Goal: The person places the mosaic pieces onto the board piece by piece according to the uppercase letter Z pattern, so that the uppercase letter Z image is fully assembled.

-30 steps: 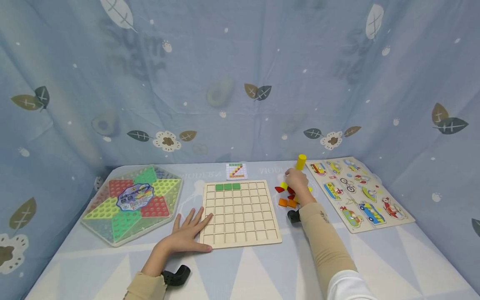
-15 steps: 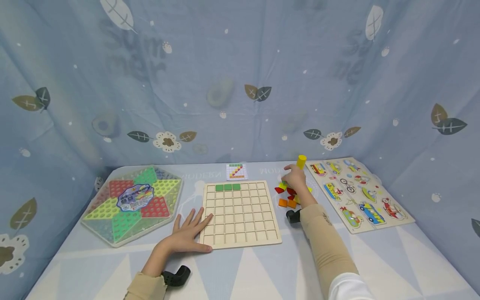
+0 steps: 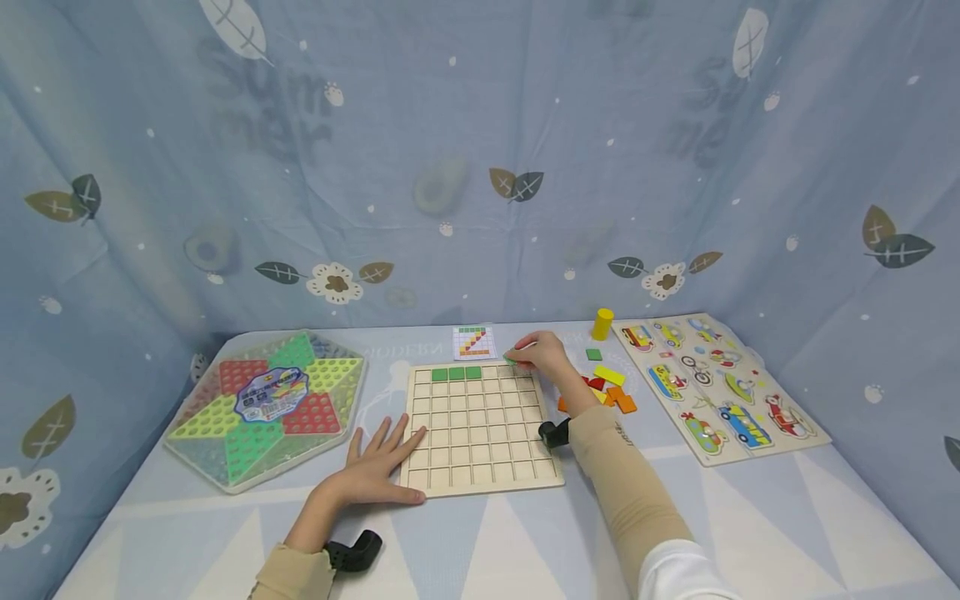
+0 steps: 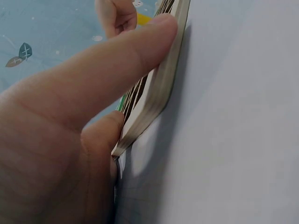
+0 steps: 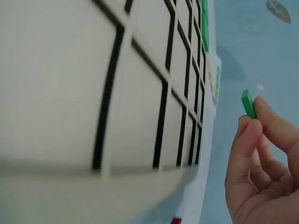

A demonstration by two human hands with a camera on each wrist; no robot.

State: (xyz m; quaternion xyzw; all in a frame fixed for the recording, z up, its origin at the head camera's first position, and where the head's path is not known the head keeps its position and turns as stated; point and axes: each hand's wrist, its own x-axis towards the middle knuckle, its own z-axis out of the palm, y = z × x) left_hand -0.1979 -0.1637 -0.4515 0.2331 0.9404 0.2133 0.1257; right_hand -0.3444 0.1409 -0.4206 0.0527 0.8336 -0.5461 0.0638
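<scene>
Green tile (image 5: 248,103), pinched in the right hand (image 3: 546,356), seems light, stiff and best held by its edges, while the left hand (image 3: 375,475) lies fingers spread against the board (image 3: 489,435).

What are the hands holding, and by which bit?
The right hand pinches a green tile by one end; the left hand only touches the board.

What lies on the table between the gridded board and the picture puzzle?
In the head view, loose tiles in green, yellow, red and orange, with a yellow cylinder farther back; the right forearm crosses the stretch, hiding part.
</scene>
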